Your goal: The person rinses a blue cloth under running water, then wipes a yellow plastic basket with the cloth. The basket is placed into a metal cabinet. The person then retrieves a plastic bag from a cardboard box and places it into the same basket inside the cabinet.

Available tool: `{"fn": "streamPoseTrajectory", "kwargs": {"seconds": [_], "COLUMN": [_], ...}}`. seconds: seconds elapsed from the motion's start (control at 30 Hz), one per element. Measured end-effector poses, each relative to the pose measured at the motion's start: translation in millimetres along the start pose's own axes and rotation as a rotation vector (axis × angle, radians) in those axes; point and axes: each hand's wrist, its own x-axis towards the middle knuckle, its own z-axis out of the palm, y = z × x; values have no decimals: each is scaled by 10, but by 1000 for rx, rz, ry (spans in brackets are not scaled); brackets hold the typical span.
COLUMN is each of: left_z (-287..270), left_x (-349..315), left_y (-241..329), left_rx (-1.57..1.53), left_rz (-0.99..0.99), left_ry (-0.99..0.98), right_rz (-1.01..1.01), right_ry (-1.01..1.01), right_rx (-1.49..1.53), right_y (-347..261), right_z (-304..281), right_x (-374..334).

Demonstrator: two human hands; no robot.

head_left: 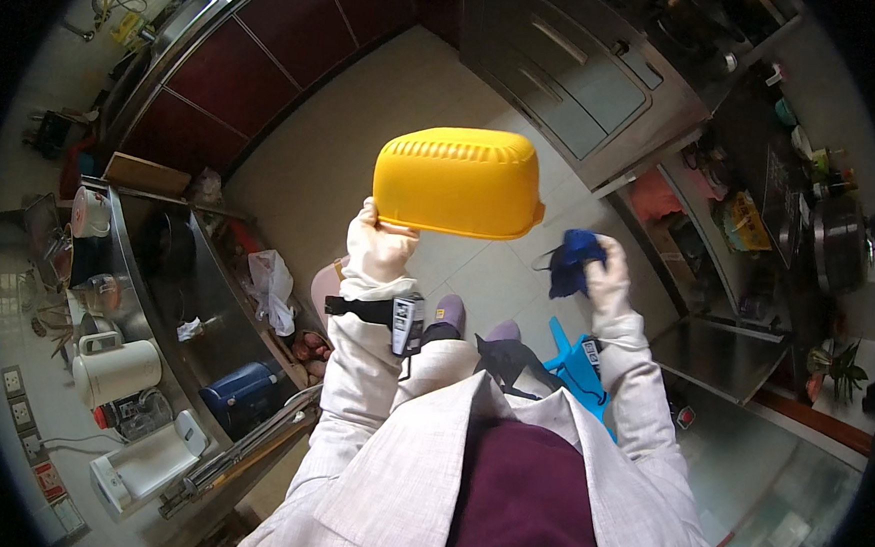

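Note:
My left hand (pixel 380 245) grips the lower left edge of a yellow plastic tub (pixel 455 182). The tub has rounded corners and a ribbed band along its upper edge. It is held out in front of me above the floor, and its inside is hidden. To its right, slightly lower, my right hand (pixel 609 276) is closed round a bunched dark blue cloth (pixel 573 265) with a thin loop hanging off its left side. The cloth and the tub are apart.
A bright blue plastic object (pixel 582 373) lies partly behind my right forearm. On my left, a dark counter holds a white kettle (pixel 118 367) and a blue appliance (pixel 240 392); a white plastic bag (pixel 270 288) is beside it. Ahead right stands a metal cabinet (pixel 570 66).

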Motion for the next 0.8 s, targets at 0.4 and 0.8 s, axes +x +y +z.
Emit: {"fn": "streamPoseTrajectory", "kwargs": {"seconds": [0.4, 0.8], "left_z": [-602, -421], "left_x": [256, -174], "left_y": [-82, -32], "left_rx": [98, 539], "left_rz": [140, 61], "left_ry": [276, -300], "right_rz": [-714, -242], "right_ry": [246, 213], "right_rx": [45, 663], "right_y": [-1031, -592], "right_z": [368, 616], "right_x": [-229, 398]}}
